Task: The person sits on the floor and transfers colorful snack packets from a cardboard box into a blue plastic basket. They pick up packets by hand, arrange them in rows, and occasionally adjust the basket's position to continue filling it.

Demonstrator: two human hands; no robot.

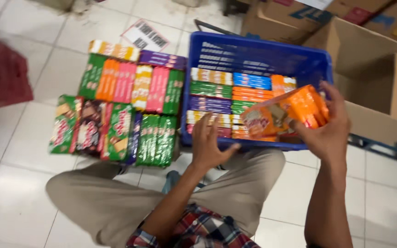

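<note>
Fingers of our right hand (329, 131) grip an orange pack (285, 112) over the blue basket (258, 55); our left hand (207, 144) rests open on its rim. Basket looks partly filled (many packs (125, 110) remain on the floor).

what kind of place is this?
Likely a shop stockroom or storage area. Brown cardboard cartons stand on a white tiled floor, a blue plastic basket holds stacked snack packs, and more packs lie in rows beside it. The right hand holds an orange pack.
</note>
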